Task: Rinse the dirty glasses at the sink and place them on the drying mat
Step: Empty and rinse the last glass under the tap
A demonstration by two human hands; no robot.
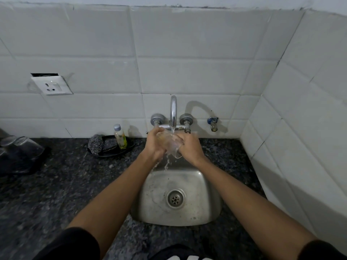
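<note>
A clear glass (pixel 173 145) is held tilted under the running tap (pixel 173 111), above the steel sink (pixel 150 199). My left hand (pixel 155 142) grips its upper end and my right hand (pixel 190 147) wraps its lower side. Water streams over the glass and splashes down into the basin. At the far left, upturned clear glasses (pixel 22 147) stand on a dark drying mat (pixel 28 166) on the counter.
A black tray (pixel 129 145) left of the tap holds a steel scrubber (pixel 95 144) and a small soap bottle (pixel 120 136). A tiled wall closes in the right side. A socket (pixel 51 85) sits on the back wall. The counter is dark granite.
</note>
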